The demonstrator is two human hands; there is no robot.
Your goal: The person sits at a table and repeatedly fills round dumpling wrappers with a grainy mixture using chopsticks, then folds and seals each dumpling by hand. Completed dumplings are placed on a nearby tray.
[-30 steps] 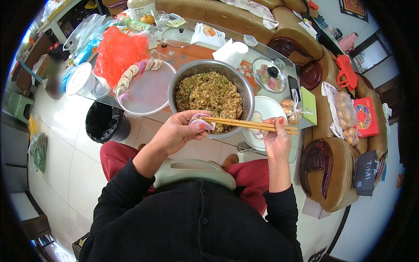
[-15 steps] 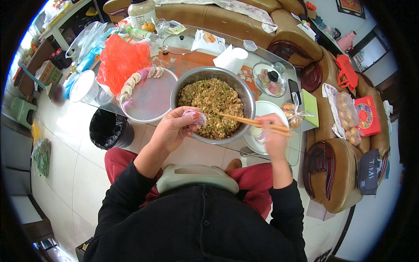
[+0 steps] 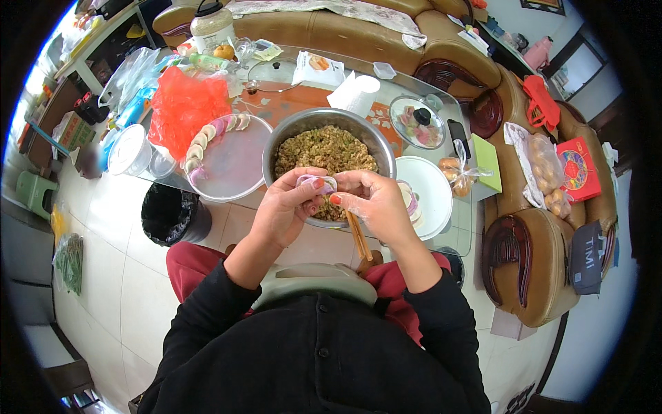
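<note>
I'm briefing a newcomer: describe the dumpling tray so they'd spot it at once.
On the glass table, find the steel bowl. Left of it lies the round tray. Unlike the white plate right of the bowl, it bears a curved row of dumplings.

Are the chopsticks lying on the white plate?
No, the chopsticks are tucked in the right hand, sticking out below it.

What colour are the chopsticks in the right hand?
Golden brown; the chopsticks show best in the head view, poking out below the right hand.
</note>
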